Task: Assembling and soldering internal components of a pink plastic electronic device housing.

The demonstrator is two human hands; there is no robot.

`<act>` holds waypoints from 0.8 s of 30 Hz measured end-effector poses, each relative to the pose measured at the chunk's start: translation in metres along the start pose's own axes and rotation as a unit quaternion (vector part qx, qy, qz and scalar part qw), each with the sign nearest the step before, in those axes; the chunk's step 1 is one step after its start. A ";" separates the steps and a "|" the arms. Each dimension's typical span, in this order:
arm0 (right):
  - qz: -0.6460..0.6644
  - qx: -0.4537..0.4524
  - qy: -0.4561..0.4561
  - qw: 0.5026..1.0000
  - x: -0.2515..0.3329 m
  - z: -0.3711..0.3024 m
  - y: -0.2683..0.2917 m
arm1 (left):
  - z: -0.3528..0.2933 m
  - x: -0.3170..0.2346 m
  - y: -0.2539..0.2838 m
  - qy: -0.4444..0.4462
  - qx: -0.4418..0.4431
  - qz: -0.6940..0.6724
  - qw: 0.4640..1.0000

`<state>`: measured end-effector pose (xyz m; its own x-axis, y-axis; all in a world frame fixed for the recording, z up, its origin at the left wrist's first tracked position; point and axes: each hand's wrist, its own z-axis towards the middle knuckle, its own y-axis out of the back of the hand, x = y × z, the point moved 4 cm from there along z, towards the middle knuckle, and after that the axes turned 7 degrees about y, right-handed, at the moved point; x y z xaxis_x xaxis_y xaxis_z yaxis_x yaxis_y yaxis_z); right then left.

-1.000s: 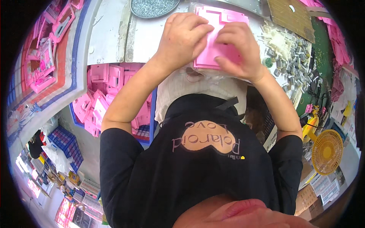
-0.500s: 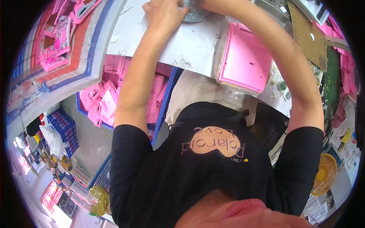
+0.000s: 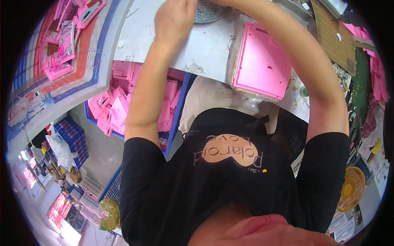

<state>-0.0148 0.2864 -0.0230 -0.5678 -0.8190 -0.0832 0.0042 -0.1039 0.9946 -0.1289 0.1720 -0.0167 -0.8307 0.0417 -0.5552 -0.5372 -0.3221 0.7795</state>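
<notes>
My left hand [image 3: 175, 17] reaches to the far side of the grey tabletop [image 3: 209, 49], next to a round metal dish of small parts [image 3: 207, 12]. Its fingertips run off the top edge, so what they hold is hidden. My right forearm [image 3: 287, 45] stretches over the table toward the same dish, and the right hand itself is cut off by the top edge. A pink plastic panel [image 3: 264, 65] lies flat on a clear bag at the near table edge, under my right forearm and touched by neither hand.
A blue crate of pink plastic parts [image 3: 123, 102] stands on the floor to my left. More pink parts lie on a striped surface [image 3: 61, 45] at far left. A brown perforated board [image 3: 332, 33] and small hardware sit at right. A yellow fan [image 3: 351, 190] is lower right.
One second ago both hands held the pink panel close in front of me. The panel now lies on the table, and both hands have moved away to the metal dish.
</notes>
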 end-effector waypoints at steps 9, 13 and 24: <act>-0.022 -0.032 0.019 0.999 0.007 0.004 -0.001 | -0.048 -0.056 -0.014 -0.004 0.087 -0.218 0.972; 0.030 -0.057 0.024 0.998 0.010 -0.014 0.028 | -0.052 -0.064 -0.024 0.030 0.090 -0.285 0.954; 0.302 -0.122 -0.158 0.932 -0.038 -0.238 0.071 | -0.052 -0.080 -0.031 -0.179 0.002 -0.178 0.967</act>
<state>0.2034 0.1759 0.0362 -0.6161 -0.5658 0.5480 0.5663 0.1654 0.8074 -0.0380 0.1293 -0.0117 -0.5890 0.4750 -0.6538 -0.7992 -0.2224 0.5585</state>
